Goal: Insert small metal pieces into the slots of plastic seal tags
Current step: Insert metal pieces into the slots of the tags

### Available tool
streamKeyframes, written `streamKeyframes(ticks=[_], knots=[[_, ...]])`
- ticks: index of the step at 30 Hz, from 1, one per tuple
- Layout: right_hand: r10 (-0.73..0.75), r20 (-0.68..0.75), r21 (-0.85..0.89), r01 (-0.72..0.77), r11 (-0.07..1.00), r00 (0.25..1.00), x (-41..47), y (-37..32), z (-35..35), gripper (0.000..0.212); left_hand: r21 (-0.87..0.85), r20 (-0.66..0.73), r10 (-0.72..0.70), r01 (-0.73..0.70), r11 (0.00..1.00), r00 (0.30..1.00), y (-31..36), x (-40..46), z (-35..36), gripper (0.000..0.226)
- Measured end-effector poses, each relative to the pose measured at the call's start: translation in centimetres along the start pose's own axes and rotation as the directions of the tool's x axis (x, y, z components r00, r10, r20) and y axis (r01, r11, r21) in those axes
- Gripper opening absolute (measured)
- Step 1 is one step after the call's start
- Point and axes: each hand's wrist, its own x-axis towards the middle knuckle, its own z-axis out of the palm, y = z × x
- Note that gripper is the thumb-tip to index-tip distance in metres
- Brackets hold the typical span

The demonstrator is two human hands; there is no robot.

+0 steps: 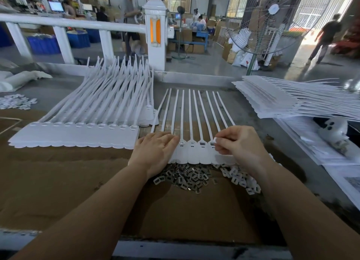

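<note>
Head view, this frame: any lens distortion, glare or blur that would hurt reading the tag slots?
Head view: wide-angle bending curves the white railing and the forearms. Daylight blows out the doorway at upper right. Background people are soft. The seal tags under the left hand and right hand are evenly lit and fairly sharp, the metal pieces slightly soft.

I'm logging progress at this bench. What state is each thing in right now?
left hand: flat, fingers straight, pressing on the strip of tags
right hand: fingertips pinching a small piece at a tag head
strip of tags: lying flat, several visible slots already filled
metal pieces: loose heap on the cardboard
stack of tags: piled at left, slots look empty
standing fan: cannot tell if running
</note>
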Motion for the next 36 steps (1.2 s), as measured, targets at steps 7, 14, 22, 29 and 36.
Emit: streamKeyframes(ticks=[7, 14, 22, 29, 36], knots=[[-0.065, 0.01, -0.235, 0.066, 0.97, 0.998, 1.3, 0.2, 0.6, 0.005, -0.005, 0.002, -0.003, 0.003, 1.0, 1.0, 0.0, 0.1, 0.1, 0.051], [-0.082, 0.073, -0.353, 0.103, 0.93, 0.994, 2.4, -0.1, 1.7, 0.007, -0.018, -0.017, -0.01, 0.009, 1.0, 1.0, 0.0, 0.1, 0.1, 0.048], [-0.081, 0.141, -0.427, 0.134, 0.894, 0.987, 2.9, -0.3, 2.5, 0.009, -0.014, -0.022, 0.001, -0.001, 1.0, 1.0, -0.1, 0.0, 0.1, 0.047], [-0.078, 0.12, -0.455, 0.124, 0.882, 0.99, 3.0, -0.1, 2.8, 0.01, -0.013, -0.025, 0.006, -0.006, 1.0, 1.0, -0.1, 0.0, 0.0, 0.046], [-0.185, 0.162, -0.554, 0.244, 0.796, 0.969, 2.4, 0.6, 2.4, 0.019, -0.012, -0.035, 0.008, -0.009, 1.0, 0.999, -0.2, 0.0, 0.1, 0.047]])
